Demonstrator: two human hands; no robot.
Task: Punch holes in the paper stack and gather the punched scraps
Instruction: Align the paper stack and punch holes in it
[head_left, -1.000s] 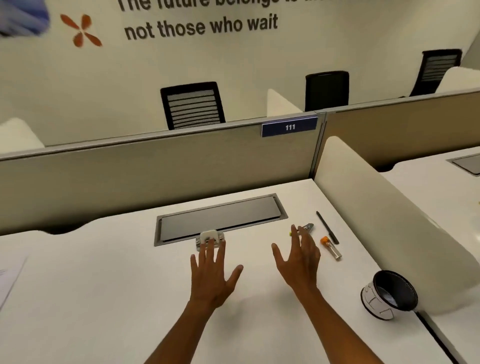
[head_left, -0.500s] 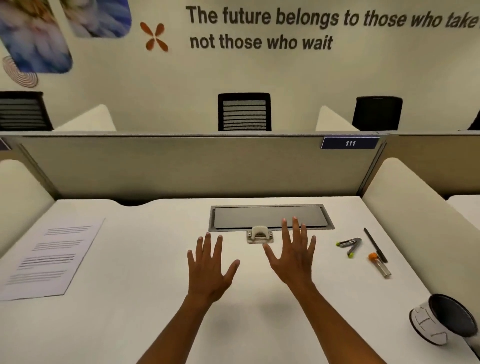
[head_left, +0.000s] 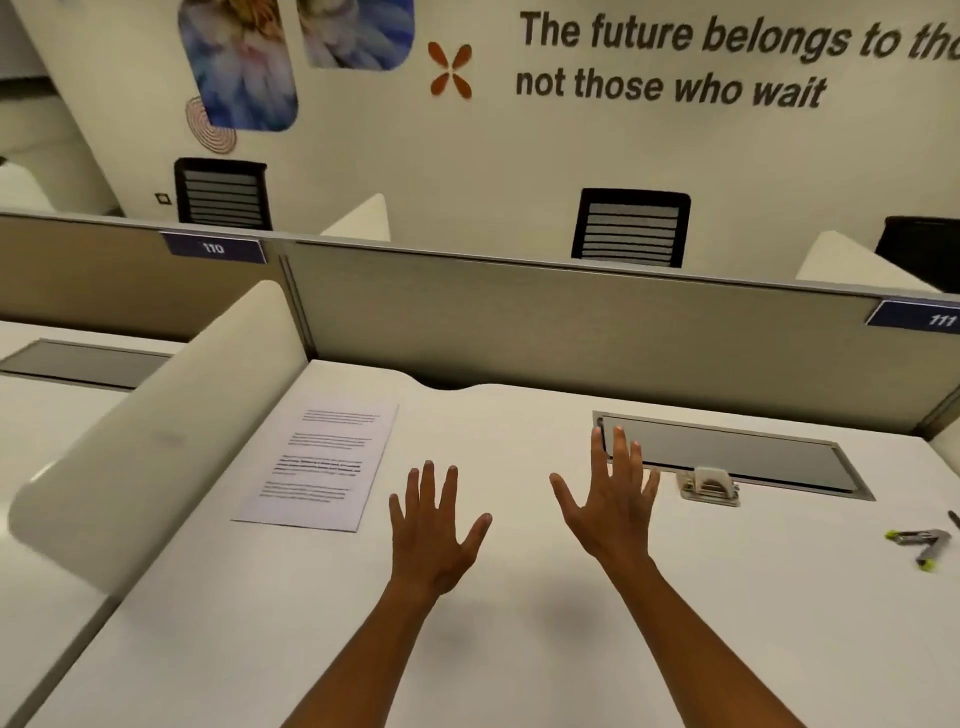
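Pre-start, nothing picked up. Left hand (head_left: 434, 535) and right hand (head_left: 610, 506) both spread flat above desk (head_left: 519, 649), fingers straight, empty. Paper stack (head_left: 322, 465) flat at left, unpunched by the look. Hole punch (head_left: 709, 486) just right of right hand. Next, likely: bring paper and punch together.

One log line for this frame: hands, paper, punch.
left hand open, empty | right hand open, empty | paper flat, left, untouched | punch right, untouched
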